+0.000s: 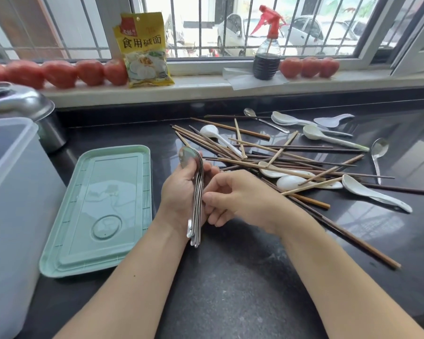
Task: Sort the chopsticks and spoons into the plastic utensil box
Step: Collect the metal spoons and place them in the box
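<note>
My left hand grips a stack of several metal spoons, bowls up and handles down, just above the dark counter. My right hand touches the stack's handles from the right, its fingers curled against them. A heap of wooden chopsticks mixed with white spoons lies to the right. Two loose metal spoons lie among them. The translucent plastic utensil box stands at the far left, with its green lid flat beside it.
A metal pot stands behind the box. On the windowsill sit tomatoes, a yellow packet and a spray bottle. Long dark chopsticks reach toward the counter's front right.
</note>
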A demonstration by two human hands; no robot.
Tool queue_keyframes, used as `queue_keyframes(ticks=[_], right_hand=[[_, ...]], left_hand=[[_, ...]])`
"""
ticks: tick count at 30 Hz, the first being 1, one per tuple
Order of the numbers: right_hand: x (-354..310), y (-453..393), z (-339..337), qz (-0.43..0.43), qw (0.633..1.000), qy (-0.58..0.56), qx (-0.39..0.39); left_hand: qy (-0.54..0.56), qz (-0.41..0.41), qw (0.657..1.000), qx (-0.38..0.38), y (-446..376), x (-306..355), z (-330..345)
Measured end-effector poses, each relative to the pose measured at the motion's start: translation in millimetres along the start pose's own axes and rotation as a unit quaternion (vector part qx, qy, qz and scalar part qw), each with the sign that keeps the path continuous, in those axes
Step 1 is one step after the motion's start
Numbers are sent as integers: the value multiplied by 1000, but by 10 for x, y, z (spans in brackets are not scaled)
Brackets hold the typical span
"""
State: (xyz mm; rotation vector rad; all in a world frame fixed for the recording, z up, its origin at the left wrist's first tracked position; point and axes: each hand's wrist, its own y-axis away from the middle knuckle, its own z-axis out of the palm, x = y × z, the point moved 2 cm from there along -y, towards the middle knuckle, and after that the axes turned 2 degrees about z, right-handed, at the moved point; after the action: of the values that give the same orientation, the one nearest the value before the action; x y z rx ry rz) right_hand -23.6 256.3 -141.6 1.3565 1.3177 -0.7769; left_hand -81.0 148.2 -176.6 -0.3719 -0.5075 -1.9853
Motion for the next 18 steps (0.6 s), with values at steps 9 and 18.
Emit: queue_keyframes(ticks=[9, 18], right_hand=[[-49, 23, -196, -46, 983, 72, 160], [17, 173, -943, -42, 887, 159, 430]], left_hand=[[-69, 41, 997, 8, 18, -27, 52], [-248, 137, 959, -3, 35, -132, 45]])
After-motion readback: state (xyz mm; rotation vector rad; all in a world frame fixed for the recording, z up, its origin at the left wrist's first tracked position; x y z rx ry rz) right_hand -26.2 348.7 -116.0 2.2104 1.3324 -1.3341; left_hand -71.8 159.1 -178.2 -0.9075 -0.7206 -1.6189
